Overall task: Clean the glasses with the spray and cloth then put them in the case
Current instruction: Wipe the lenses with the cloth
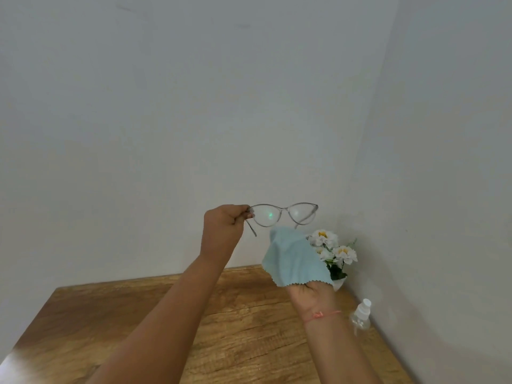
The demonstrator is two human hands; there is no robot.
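Table (138, 328): wooden, below everything else. Flowers (335, 252) stand at its far right corner; spray bottle (360, 317) stands on it near them. No case is in view. Above the table, my right hand (313, 295) carries the cloth (293, 259) draped over its fingers. My left hand (224, 223) pinches the glasses (282, 214) at one hinge, raised, arms unfolded. Judged step: wiping. Next, cloth must meet a lens, gently.

Glasses (283, 215): clear cat-eye frame, temples unfolded, held aloft, lenses upright. Cloth (294, 259): pale blue, pinked edge, draped just below the glasses. Spray bottle (360, 317): clear, white nozzle, upright on worktop (138, 314), right side.
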